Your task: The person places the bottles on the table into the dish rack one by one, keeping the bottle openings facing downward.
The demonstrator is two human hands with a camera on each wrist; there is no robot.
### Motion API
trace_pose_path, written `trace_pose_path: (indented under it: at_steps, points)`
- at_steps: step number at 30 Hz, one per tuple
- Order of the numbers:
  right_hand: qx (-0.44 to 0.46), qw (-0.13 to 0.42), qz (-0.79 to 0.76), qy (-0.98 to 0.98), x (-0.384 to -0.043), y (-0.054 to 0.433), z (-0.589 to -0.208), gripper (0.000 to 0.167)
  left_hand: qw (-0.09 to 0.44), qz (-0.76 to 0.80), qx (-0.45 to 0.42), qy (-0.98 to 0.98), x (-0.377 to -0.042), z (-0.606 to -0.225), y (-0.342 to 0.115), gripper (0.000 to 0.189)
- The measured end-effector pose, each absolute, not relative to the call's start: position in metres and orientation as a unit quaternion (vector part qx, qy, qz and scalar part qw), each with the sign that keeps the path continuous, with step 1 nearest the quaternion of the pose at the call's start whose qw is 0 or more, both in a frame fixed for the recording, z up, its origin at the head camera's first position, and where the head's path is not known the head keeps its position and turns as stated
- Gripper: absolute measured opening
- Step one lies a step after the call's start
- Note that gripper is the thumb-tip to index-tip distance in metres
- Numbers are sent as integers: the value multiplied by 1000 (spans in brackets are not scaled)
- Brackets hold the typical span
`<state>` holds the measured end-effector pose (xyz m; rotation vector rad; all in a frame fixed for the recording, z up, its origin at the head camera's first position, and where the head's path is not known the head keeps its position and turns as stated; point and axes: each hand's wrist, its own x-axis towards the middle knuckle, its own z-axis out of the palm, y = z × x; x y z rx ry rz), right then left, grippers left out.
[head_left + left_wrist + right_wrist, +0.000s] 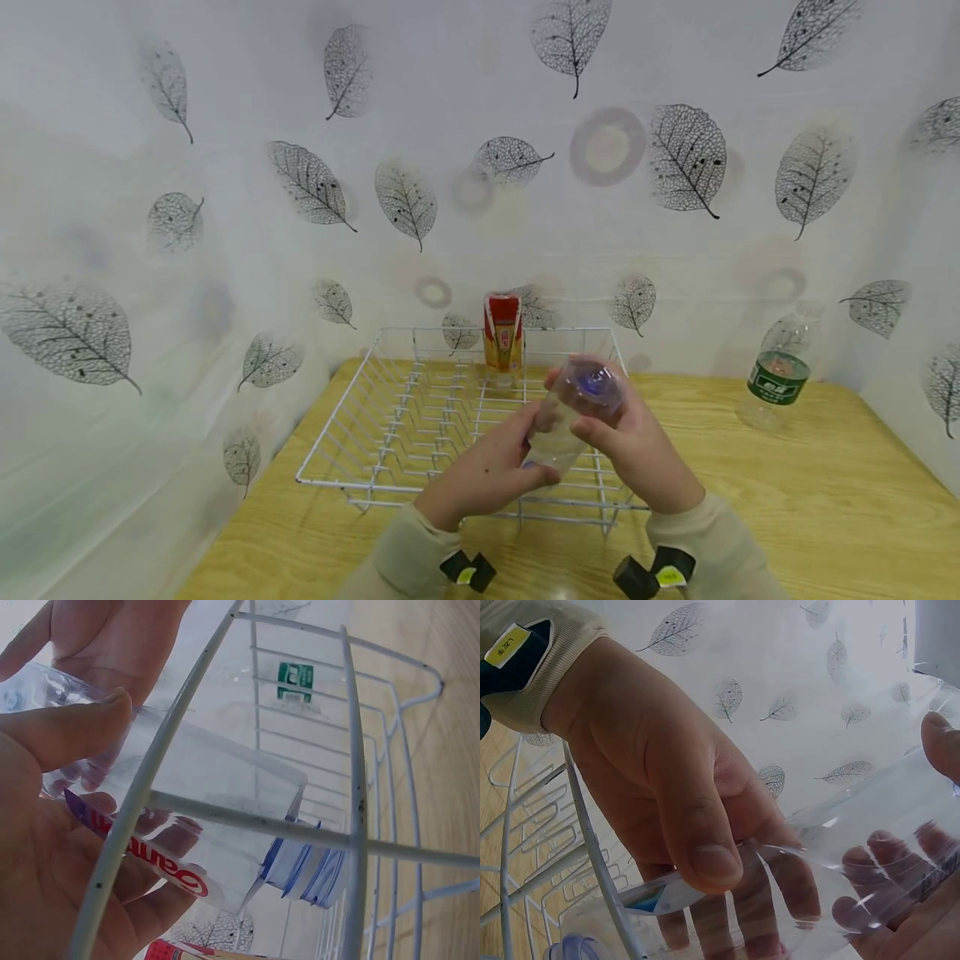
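Both hands hold one clear plastic bottle (555, 437), tilted with its base up toward the head camera. My left hand (483, 471) grips the lower part, thumb along the near side. The right hand (648, 446) wraps the upper part near the base, its thumb across the front. In the left wrist view the bottle's blue-ringed neck (307, 862) points down and away, and a label strip with red lettering (165, 862) runs along its side. The right wrist view shows the left fingers (757, 915) through the clear wall.
A white wire dish rack (337, 483) stands on the wooden table (825, 508) under and behind the hands. At its back is a red-and-yellow labelled bottle (502, 333). A clear bottle with a green label (778, 377) stands far right. Leaf-patterned sheeting (465, 250) encloses the table.
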<state>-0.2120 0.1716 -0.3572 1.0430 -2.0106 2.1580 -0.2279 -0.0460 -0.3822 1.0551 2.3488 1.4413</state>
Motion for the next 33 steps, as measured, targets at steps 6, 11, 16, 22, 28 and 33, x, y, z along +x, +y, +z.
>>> trace_pose_path:
  at_steps: [6,11,16,22,28,33]
  points:
    - [329,18,678,-657,-213,173,-357,57,60,417,352,836,-226,-381,-54,77]
    - [325,30,672,-665,-215,175,-357,56,42,363,340,866,-227,-383,-63,76]
    - [314,32,672,-670,-216,177,-356,56,44,326,319,889,-229,-385,-79,77]
    - [308,31,675,-669,-217,180,-354,57,22,307,254,917,-238,-379,-125,80]
    - [300,42,671,-677,-216,186,-351,57,12,313,187,931,-251,-384,-183,82]
    - [293,45,668,-683,-216,188,-352,57,10,301,142,943,-257,-391,-223,80]
